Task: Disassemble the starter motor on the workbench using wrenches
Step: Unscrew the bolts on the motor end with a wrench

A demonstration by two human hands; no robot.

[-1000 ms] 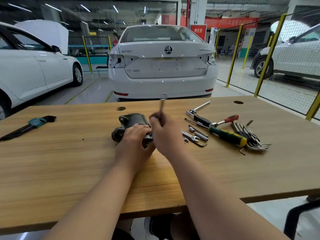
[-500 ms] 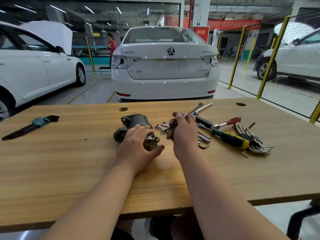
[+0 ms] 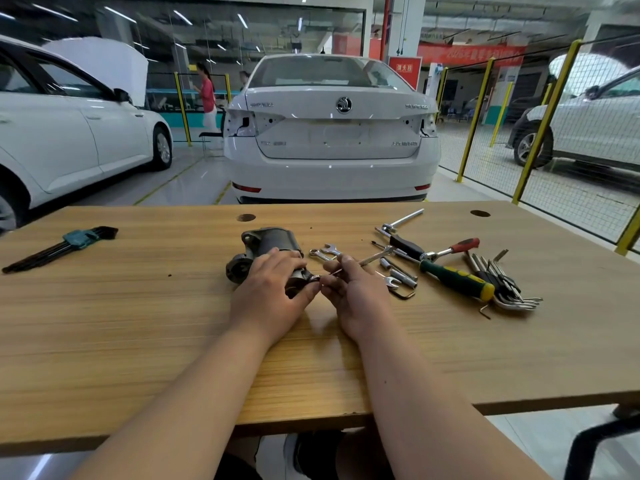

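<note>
The grey starter motor (image 3: 266, 242) lies on its side in the middle of the wooden workbench (image 3: 138, 323). My left hand (image 3: 270, 292) grips its near end from above, fingers curled over the housing. My right hand (image 3: 353, 296) holds a slim silver wrench (image 3: 375, 257). The wrench slants from upper right down to the motor's near end, and its lower tip sits at the motor between my two thumbs. The motor's near end is mostly hidden by my left hand.
Right of the motor lie loose small wrenches (image 3: 327, 251), sockets (image 3: 401, 275), a green-handled screwdriver (image 3: 457, 278), a red-handled ratchet (image 3: 450, 249), a T-bar (image 3: 403, 220) and a fan of hex keys (image 3: 502, 285). A teal hex key set (image 3: 62, 245) lies far left. Cars stand beyond the bench.
My right hand has brought the wrench down from upright above the motor, out to the right, then back so its tip meets the motor's near end. My left hand stayed on the motor.
</note>
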